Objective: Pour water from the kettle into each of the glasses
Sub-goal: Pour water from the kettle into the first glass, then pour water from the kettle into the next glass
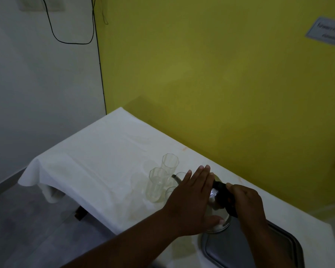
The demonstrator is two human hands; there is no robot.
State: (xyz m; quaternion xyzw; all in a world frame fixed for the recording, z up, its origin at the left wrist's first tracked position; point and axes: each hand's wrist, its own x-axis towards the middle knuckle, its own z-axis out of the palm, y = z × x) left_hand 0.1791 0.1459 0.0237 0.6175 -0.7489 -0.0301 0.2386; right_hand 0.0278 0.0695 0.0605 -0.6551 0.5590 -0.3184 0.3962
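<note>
A silver metal kettle (218,210) with a black handle stands on the white tablecloth, its thin spout pointing left toward a cluster of clear glasses. My right hand (246,204) grips the black handle. My left hand (191,198) lies flat against the kettle's lid and side, fingers straight, thumb low on the body. A tall faceted glass (170,163) stands farthest back. Another tall glass (157,184) stands nearer on the left. Two shorter glasses, one (180,176) behind the spout and one (170,191) below it, are partly hidden by my left hand.
The table (97,155) under the white cloth runs along a yellow wall, its left end hanging over a grey floor. A grey metal tray (286,244) lies at the near right, just under the kettle. A black cable hangs down the wall corner.
</note>
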